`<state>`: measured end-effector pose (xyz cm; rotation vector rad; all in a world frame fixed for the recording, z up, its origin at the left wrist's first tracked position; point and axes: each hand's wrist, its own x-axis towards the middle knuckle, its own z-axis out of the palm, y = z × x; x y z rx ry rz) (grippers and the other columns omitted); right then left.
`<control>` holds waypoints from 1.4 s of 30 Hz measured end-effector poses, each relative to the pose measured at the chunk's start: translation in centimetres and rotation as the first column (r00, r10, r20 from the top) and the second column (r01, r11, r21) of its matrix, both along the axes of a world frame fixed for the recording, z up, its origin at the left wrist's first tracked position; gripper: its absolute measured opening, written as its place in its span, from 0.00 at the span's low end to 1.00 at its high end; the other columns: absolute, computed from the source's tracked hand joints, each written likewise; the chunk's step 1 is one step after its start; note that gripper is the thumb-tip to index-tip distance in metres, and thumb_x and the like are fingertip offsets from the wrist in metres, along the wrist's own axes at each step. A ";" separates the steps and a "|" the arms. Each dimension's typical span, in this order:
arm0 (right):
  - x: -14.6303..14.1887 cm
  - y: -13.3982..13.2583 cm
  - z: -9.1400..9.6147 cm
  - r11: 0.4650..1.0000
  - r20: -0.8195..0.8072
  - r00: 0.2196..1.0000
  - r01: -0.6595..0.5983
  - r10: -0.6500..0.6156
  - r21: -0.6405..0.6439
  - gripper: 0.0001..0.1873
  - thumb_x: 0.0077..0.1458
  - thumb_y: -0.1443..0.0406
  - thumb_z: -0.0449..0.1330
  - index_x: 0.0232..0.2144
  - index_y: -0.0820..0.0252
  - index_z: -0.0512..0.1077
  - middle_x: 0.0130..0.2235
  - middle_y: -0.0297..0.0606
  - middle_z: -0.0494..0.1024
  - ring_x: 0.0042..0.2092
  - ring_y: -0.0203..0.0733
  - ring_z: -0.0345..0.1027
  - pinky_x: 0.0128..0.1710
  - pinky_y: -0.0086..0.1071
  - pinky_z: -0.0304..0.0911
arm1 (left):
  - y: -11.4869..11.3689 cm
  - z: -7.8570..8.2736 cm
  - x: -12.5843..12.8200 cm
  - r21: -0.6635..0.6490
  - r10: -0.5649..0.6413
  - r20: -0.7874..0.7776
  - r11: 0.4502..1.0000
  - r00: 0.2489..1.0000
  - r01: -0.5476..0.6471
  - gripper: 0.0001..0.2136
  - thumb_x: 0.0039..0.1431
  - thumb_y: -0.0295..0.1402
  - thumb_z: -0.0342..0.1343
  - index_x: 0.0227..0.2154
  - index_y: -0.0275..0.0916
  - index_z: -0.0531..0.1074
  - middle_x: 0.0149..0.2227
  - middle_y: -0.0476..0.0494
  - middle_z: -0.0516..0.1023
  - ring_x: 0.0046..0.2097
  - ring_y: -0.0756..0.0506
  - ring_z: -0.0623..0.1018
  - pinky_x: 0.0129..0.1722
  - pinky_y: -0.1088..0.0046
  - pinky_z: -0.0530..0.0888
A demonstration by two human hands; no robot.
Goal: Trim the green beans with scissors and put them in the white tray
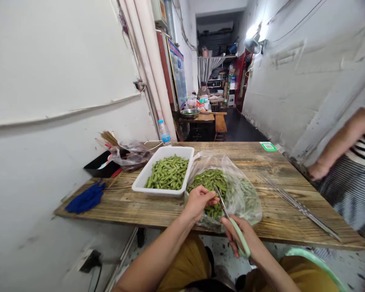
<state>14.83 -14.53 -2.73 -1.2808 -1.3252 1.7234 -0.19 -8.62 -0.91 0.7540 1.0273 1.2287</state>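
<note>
My left hand (198, 201) pinches a green bean pod at the mouth of a clear plastic bag (241, 190) full of green pods (209, 180). The fingers of my right hand (241, 235) are closed round the green handles of scissors (228, 217). Their blades point up toward the pod in my left hand. Left of the bag stands a white rectangular tray (146, 178) heaped with more green pods (168, 172). Bag and tray rest on a wooden table (280, 219), close to its near edge.
A blue cloth (86, 198), a black container (99, 166) with chopsticks, a crumpled bag (132, 156) and a water bottle (164, 134) sit at the table's left and back. Long metal skewers (301, 207) lie on the right. Another person's arm (331, 152) rests at the right edge. A green basin rim (316, 263) shows below.
</note>
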 end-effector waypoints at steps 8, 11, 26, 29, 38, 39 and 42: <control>0.9 -0.1 -0.9 0.995 -0.146 0.985 0.090 -0.095 -0.039 0.26 0.47 0.45 0.58 0.40 0.58 0.64 0.20 0.24 0.62 0.17 0.30 0.56 0.13 0.24 0.57 | 2.6 2.4 -8.9 0.638 0.662 -0.627 0.739 0.411 -0.218 0.12 0.50 0.29 0.57 0.40 0.37 0.69 0.46 0.36 0.73 0.50 0.41 0.72 0.50 0.60 0.67; 1.0 -0.5 -0.9 0.996 -0.168 0.984 0.055 -0.065 -0.066 0.28 0.48 0.44 0.57 0.41 0.58 0.64 0.23 0.27 0.64 0.22 0.33 0.61 0.18 0.27 0.61 | 2.4 2.7 -8.8 0.649 0.643 -0.758 0.760 0.108 0.032 0.19 0.51 0.26 0.56 0.47 0.40 0.69 0.57 0.35 0.65 0.60 0.36 0.60 0.56 0.52 0.55; 1.5 -0.9 -1.8 0.998 -0.051 0.996 0.068 -0.067 0.016 0.23 0.51 0.45 0.53 0.35 0.58 0.65 0.22 0.27 0.62 0.20 0.33 0.58 0.16 0.27 0.58 | 2.9 -0.4 -2.8 0.345 0.136 -0.883 0.838 0.449 0.424 0.08 0.56 0.32 0.52 0.33 0.39 0.76 0.35 0.44 0.79 0.39 0.45 0.74 0.45 0.69 0.65; 1.4 -0.5 -2.1 0.997 -0.011 0.999 0.042 -0.041 0.058 0.24 0.51 0.45 0.54 0.39 0.57 0.64 0.21 0.26 0.61 0.19 0.32 0.57 0.16 0.27 0.58 | 1.9 -0.2 -2.3 0.266 -0.040 -0.792 0.875 0.609 0.404 0.09 0.54 0.35 0.53 0.29 0.37 0.77 0.29 0.45 0.79 0.32 0.47 0.75 0.35 0.74 0.68; 1.5 -0.2 -1.7 0.997 0.084 0.996 -0.005 -0.001 0.077 0.22 0.51 0.45 0.55 0.34 0.57 0.65 0.13 0.21 0.55 0.12 0.29 0.50 0.09 0.22 0.49 | 0.6 0.8 -1.9 0.170 -0.223 -0.644 0.891 0.731 0.421 0.11 0.49 0.39 0.58 0.24 0.35 0.76 0.24 0.47 0.76 0.28 0.50 0.71 0.31 0.76 0.66; 1.4 -0.2 -1.7 0.998 0.083 0.996 0.009 -0.013 0.055 0.22 0.50 0.45 0.55 0.34 0.57 0.65 0.13 0.21 0.55 0.12 0.29 0.49 0.09 0.23 0.49 | 0.7 0.8 -1.9 0.168 -0.213 -0.591 0.911 0.778 0.377 0.11 0.48 0.39 0.59 0.24 0.35 0.76 0.23 0.47 0.76 0.27 0.50 0.70 0.30 0.77 0.66; 1.2 -0.4 -1.4 0.999 -0.002 0.999 0.037 -0.037 0.029 0.24 0.48 0.46 0.57 0.38 0.57 0.64 0.16 0.22 0.58 0.15 0.30 0.53 0.12 0.23 0.54 | 0.8 0.4 -1.9 0.113 -0.144 -0.349 0.974 0.926 0.194 0.14 0.42 0.40 0.64 0.27 0.34 0.75 0.21 0.51 0.72 0.24 0.54 0.67 0.26 0.79 0.63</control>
